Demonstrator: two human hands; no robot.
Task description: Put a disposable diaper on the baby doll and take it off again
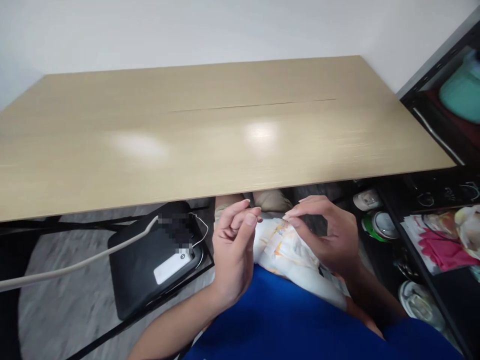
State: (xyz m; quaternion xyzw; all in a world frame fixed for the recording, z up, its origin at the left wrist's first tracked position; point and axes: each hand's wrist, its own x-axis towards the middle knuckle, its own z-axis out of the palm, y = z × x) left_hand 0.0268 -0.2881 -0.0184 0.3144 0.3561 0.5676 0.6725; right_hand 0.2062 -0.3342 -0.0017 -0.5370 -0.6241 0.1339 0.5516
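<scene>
My left hand (pixel 236 245) is raised in front of my lap, with its thumb and fingertips pressed together. To its right, my right hand (pixel 330 227) makes a pinch with thumb and forefinger, pointing back at the left. A small gap separates the two sets of fingertips. Whatever either pinch holds, if anything, is too fine to make out. Below and between the hands, a white cloth item with an orange and yellow print (pixel 287 245) rests on my lap, puffy and folded. Neither hand touches the wooden table (pixel 210 150) ahead.
On the left, a black stool or case (pixel 131 270) carries a white power bank (pixel 170 267) with a cable. A thick pale cable (pixel 75 270) crosses there. Dark shelving at right holds jars, a green-rimmed tin (pixel 382 225), pink cloth (pixel 442 247) and a teal item (pixel 463 90).
</scene>
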